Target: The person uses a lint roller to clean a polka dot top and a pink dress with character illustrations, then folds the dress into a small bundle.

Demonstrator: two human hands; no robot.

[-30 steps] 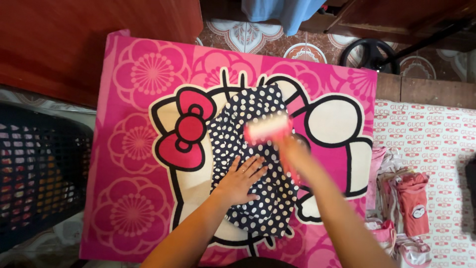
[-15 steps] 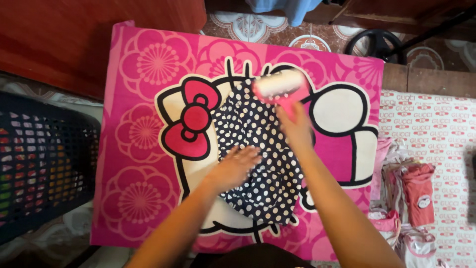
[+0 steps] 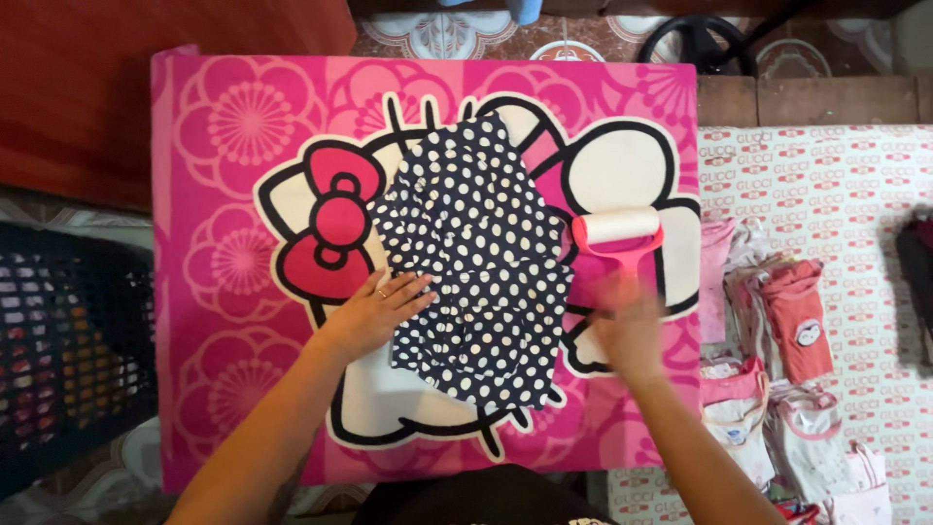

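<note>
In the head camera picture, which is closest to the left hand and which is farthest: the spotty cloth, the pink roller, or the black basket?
From the left hand:
1. Polka-dot garment, touched by the fingertips, just to its right.
2. Lint roller, past the garment on the right, in the right hand.
3. Black basket, at the far left edge, off the pink mat.

A home floor — laundry corner

A bright pink cartoon-cat mat [image 3: 233, 389] lies over patterned floor tiles [image 3: 437, 34], a dark plastic laundry basket [image 3: 58, 350] at one side, small folded pink clothes [image 3: 787, 340] stacked on a printed cloth [image 3: 826, 185] at the other — dark wooden furniture [image 3: 87, 87] close by.
</note>
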